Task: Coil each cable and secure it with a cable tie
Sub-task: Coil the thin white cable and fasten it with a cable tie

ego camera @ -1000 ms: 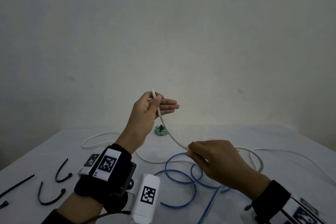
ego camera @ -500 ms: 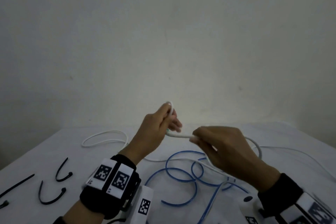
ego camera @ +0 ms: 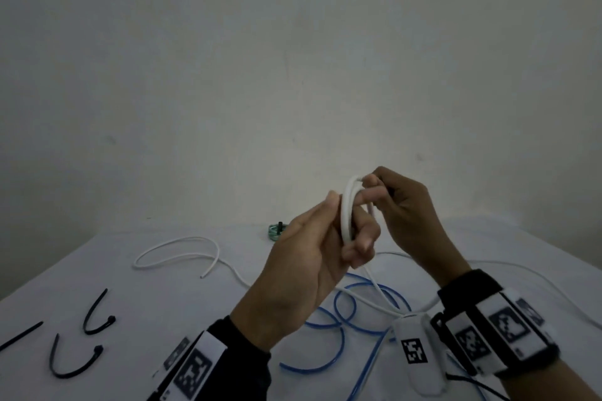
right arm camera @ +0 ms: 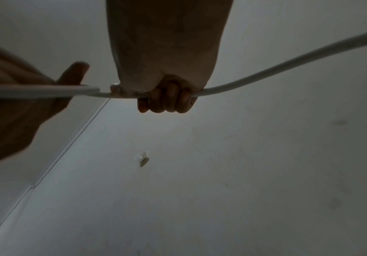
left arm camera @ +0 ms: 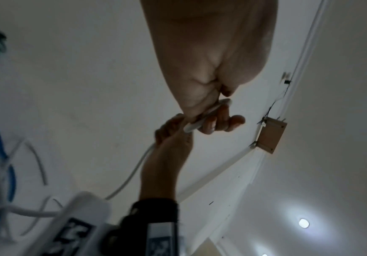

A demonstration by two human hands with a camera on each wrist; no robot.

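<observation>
Hands: left hand [ego camera: 312, 257] and right hand [ego camera: 404, 205] both grasp, seemingly looped, white cable [ego camera: 347, 215].

Both hands [ego camera: 358, 225] raised, fingers curled

Right hand [right arm camera: 167, 97] curled round white cable [right arm camera: 287, 64], left hand [right arm camera: 14, 104] beside

The left hand [ego camera: 312, 257] hides most of the white cable's [ego camera: 347, 212] loop in its grip.
</observation>
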